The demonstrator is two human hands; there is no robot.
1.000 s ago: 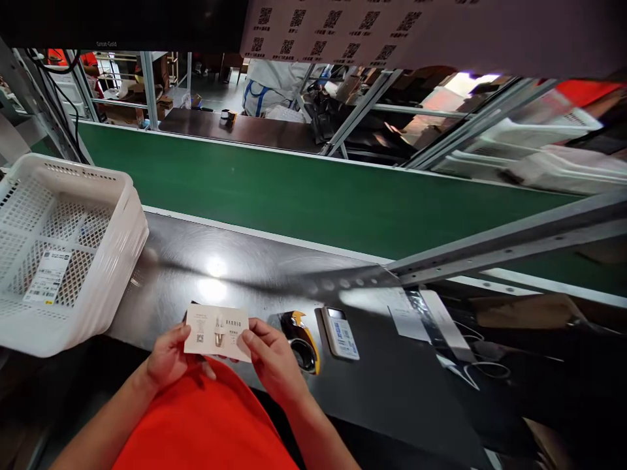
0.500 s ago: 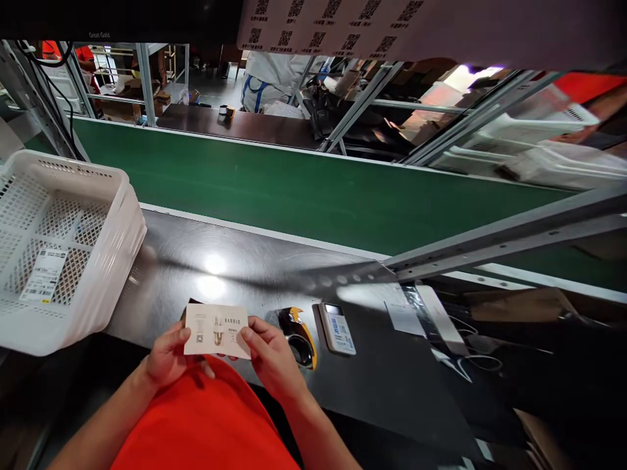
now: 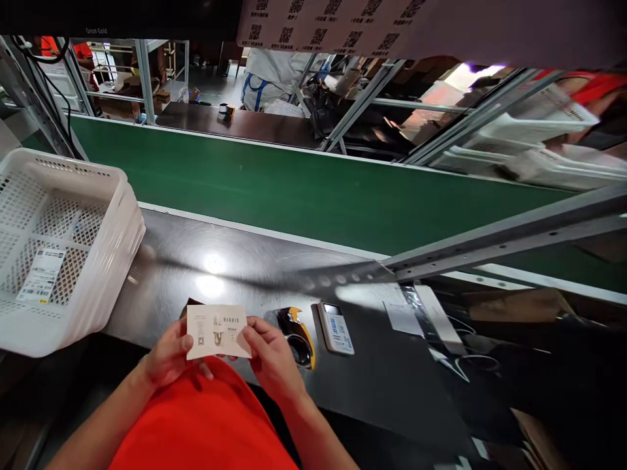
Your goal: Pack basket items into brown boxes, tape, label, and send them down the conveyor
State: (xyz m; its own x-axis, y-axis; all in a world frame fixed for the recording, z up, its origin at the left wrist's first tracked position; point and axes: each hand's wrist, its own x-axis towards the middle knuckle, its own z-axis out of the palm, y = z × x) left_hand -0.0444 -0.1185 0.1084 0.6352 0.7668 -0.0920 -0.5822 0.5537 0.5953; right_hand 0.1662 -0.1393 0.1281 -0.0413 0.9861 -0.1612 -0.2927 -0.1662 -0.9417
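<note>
The left hand [image 3: 169, 356] and the right hand [image 3: 274, 356] are holding together a small white card [image 3: 218, 331] just above the near edge of the dark metal table [image 3: 206, 261], in front of the orange shirt [image 3: 206, 424]. The left fingers are closing on the left end of the card and the right thumb and fingers are pinching its right end, so both hands are partly closed around it. The card is showing printed letters and a small code, and it is lying nearly flat, facing up to the camera.

Just beside the right hand a black and yellow tool [image 3: 298, 329] is lying on the table, and next to it a small grey device with a blue label [image 3: 336, 326]. At the left a white perforated basket [image 3: 105, 215] is standing, with a paper label [image 3: 40, 275] inside. Behind the table a green conveyor belt [image 3: 304, 196] is running across
</note>
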